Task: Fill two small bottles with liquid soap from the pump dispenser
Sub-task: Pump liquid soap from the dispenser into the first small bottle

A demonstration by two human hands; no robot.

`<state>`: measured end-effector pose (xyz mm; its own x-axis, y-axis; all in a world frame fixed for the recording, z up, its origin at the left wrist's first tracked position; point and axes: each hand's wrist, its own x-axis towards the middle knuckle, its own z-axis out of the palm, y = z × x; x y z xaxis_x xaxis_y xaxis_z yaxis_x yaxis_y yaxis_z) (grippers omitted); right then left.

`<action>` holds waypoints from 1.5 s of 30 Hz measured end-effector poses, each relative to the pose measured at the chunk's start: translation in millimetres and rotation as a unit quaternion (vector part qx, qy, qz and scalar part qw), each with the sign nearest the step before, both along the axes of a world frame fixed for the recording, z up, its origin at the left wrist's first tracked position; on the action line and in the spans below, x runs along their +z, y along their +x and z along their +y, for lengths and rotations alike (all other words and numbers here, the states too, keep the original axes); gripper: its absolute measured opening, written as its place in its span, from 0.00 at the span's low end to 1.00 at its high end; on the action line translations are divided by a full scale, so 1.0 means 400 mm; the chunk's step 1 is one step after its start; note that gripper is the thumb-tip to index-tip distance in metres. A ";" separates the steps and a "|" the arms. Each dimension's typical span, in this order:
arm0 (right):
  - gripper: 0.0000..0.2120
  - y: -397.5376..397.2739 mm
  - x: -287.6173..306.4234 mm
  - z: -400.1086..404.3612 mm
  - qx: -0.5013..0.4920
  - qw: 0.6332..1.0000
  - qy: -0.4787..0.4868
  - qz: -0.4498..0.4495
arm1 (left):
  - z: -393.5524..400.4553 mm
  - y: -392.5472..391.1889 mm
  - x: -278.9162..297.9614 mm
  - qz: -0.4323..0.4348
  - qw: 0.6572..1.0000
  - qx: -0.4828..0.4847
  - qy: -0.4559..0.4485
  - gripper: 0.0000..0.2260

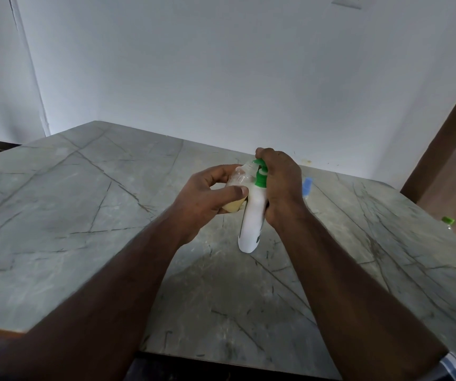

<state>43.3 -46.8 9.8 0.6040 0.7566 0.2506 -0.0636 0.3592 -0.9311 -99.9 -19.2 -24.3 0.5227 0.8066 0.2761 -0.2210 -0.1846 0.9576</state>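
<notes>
A white pump dispenser [251, 224] with a green pump head stands upright on the grey marble table [111, 215]. My right hand [280, 185] wraps its neck from the right, with fingers curled over the green pump top. My left hand [207, 196] holds a small clear bottle [239, 177], tilted, its mouth up against the green nozzle. Pale yellow liquid fills the small bottle's lower part. Most of that bottle is hidden by my fingers.
A blue-capped object [307, 185] lies on the table just behind my right hand. A green-capped bottle [448, 221] shows at the right table edge. A white wall runs behind the table, and a brown door frame [446, 138] rises at the right.
</notes>
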 end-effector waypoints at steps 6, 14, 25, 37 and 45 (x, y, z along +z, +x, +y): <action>0.09 0.001 -0.002 -0.003 0.000 1.000 -0.024 -0.002 | -0.006 0.000 0.004 -0.003 1.000 -0.005 0.000 0.15; 0.06 -0.002 0.004 -0.008 0.004 1.000 -0.007 -0.005 | -0.003 0.001 0.000 0.003 1.000 0.005 -0.002 0.17; 0.08 -0.005 0.005 -0.006 0.009 1.000 -0.022 0.012 | -0.001 0.003 0.000 0.010 1.000 0.011 -0.003 0.18; 0.09 -0.001 -0.002 -0.002 0.002 1.000 -0.025 0.007 | 0.000 0.002 -0.001 0.007 1.000 0.012 -0.002 0.18; 0.06 0.001 -0.004 -0.004 0.000 1.000 -0.010 -0.006 | -0.004 -0.001 0.001 0.015 1.000 0.014 -0.001 0.18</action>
